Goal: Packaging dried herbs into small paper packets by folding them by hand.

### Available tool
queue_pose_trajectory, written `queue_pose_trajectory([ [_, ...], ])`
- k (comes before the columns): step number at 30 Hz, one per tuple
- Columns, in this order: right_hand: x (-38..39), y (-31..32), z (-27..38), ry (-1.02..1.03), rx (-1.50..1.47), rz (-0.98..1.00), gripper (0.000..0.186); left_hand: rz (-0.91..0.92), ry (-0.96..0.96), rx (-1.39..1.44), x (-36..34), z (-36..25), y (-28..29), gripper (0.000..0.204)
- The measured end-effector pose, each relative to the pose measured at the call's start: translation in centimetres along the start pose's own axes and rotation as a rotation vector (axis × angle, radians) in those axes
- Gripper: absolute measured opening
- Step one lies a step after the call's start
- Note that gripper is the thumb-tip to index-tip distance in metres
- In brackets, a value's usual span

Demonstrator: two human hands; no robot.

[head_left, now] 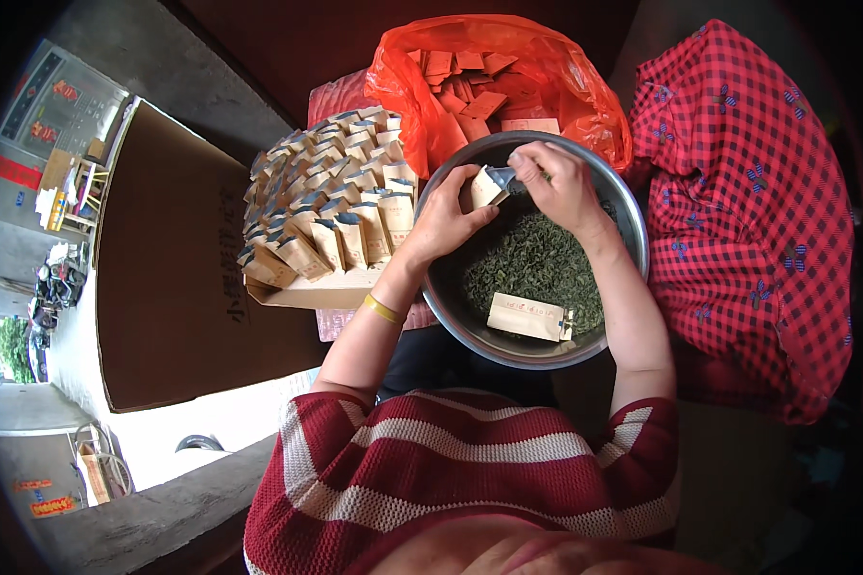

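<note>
My left hand (443, 218) grips a small tan paper bag (486, 189) above the far side of a steel basin (432, 305). The bag is tilted, and its dark silvery lining shows at the mouth. Close beside that mouth, my right hand (568, 192) has its fingers curled and drawn together; whatever they hold is hidden. Dark green dried leaves (527, 257), looking like tea, fill much of the basin. Another tan paper bag (529, 317) lies on its side on the leaves near the basin's front wall.
Left of the basin, a shallow cardboard tray (331, 292) holds many upright tan bags (350, 240) in rows. Behind it sits a red plastic bag (585, 96) with red packets (470, 96). A checked red cloth (738, 192) drapes at right; a large cardboard box (177, 259) stands at far left.
</note>
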State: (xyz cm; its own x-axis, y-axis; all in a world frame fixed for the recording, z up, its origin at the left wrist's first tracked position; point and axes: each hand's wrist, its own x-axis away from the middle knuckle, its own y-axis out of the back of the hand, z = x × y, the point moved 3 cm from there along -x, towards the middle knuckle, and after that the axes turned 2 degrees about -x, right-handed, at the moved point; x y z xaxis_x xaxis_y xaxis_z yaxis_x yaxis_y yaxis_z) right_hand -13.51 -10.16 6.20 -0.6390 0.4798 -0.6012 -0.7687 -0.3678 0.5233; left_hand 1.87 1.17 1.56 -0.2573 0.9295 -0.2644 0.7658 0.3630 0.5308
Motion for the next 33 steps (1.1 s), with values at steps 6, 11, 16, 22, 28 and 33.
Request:
queue_pose_trajectory([
  [6,0.1,-0.4,-0.4,-0.021,-0.04,0.064,0.02,0.008,0.033,0.0,0.1,0.2,0.0,0.055],
  [11,-0.2,1.6,-0.8,-0.046,0.045,-0.178,0.024,-0.002,0.014,0.002,0.2,0.1,0.0,0.055],
  [16,0.2,1.2,-4.0,-0.237,0.366,-0.041,0.025,-0.015,0.023,0.045,0.0,0.4,-0.2,0.055],
  [22,1.8,-2.8,-5.8,-0.36,0.297,0.335,0.025,-0.035,0.007,0.071,-0.1,0.9,-0.3,0.055],
  [28,1.4,-1.7,-6.8,-0.459,0.209,0.29,0.031,-0.036,0.025,0.077,0.1,0.2,0.0,0.057],
  [33,0.1,1.6,-5.7,-0.376,-0.093,-0.122,0.032,-0.035,0.021,0.018,0.2,0.0,0.2,0.059],
])
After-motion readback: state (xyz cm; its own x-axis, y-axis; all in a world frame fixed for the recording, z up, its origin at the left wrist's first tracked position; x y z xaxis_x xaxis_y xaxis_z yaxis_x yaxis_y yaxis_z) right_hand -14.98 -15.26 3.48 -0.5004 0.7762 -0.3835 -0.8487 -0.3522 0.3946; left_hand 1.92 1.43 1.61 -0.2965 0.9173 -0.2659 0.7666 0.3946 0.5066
